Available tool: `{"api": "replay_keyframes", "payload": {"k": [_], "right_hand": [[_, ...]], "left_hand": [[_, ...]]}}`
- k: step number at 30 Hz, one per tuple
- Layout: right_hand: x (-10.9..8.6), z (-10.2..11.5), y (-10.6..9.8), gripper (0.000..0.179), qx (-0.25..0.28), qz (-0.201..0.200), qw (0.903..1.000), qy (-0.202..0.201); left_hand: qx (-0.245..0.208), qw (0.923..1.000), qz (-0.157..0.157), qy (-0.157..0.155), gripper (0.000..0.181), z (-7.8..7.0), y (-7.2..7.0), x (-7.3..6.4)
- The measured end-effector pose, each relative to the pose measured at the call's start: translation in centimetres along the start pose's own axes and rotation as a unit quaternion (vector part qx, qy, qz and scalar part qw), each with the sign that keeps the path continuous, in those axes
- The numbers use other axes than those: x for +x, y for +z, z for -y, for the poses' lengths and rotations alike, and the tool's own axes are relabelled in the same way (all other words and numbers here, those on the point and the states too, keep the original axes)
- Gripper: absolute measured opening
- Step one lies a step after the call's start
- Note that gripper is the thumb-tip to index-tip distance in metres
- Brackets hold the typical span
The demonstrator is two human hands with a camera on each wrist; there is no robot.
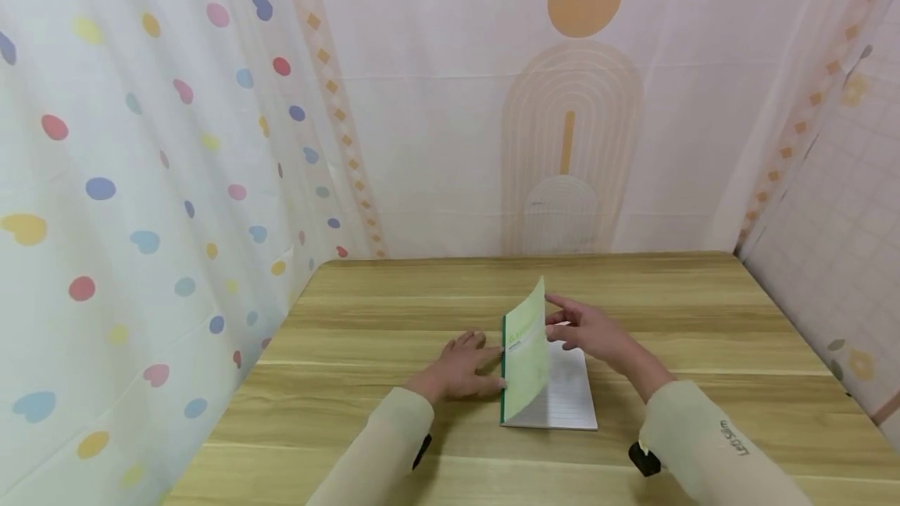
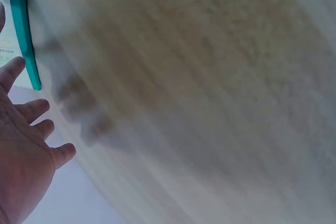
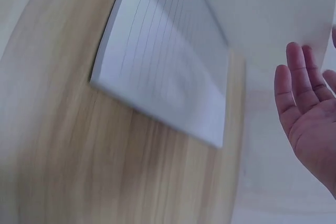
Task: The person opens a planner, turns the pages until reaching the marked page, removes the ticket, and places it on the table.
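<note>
1. Two hands are at one notebook, which lies on the wood table, right of the middle in the head view.
2. Black letters on the right sleeve look like "Let's Slim".
3. Some print is on the pale green cover, but it is too small to read.
4. The cover stands up on a slant, joined at the green strip on the left side. A white page with lines shows under it.
5. The left hand is spread out and grips nothing. Its fingertips touch the green strip.
6. The right hand has its fingers loosely stretched out, with fingertips at the inner side of the cover by its free edge. It is not clenched.
7. Wood shows on every side of the notebook. The table's far edge is well apart from it, and so are the left and right edges.
8. A spotted curtain hangs along the table's left side.
</note>
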State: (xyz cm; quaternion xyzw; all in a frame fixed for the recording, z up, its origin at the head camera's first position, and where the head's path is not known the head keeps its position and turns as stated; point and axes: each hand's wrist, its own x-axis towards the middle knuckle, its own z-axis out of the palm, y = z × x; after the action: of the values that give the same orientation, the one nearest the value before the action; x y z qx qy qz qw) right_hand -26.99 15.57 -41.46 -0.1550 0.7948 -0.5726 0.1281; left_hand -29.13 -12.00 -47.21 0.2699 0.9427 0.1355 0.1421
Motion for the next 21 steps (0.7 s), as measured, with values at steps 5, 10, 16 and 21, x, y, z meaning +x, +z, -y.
{"api": "replay_keyframes", "payload": {"k": [5, 10, 16, 21], "right_hand": [[0.5, 0.7, 1.3, 0.067, 0.031, 0.001, 0.9990, -0.033], [0.6, 1.1, 2.1, 0.057, 0.029, 0.011, 0.9982, -0.052], [0.8, 1.1, 3.2, 0.051, 0.018, 0.021, 0.9978, -0.061], [1.2, 1.0, 4.0, 0.050, 0.024, 0.031, 0.9967, -0.071]], "left_hand": [[-0.006, 0.9993, -0.036, 0.012, 0.069, 0.6, -1.0, 0.2], [-0.052, 0.9958, -0.076, -0.001, 0.064, 0.9, -3.1, 0.1], [-0.086, 0.9901, -0.110, -0.002, 0.069, 0.3, -6.3, 0.1], [-0.065, 0.9896, -0.125, 0.028, 0.068, -0.9, -8.4, 0.3]]}}
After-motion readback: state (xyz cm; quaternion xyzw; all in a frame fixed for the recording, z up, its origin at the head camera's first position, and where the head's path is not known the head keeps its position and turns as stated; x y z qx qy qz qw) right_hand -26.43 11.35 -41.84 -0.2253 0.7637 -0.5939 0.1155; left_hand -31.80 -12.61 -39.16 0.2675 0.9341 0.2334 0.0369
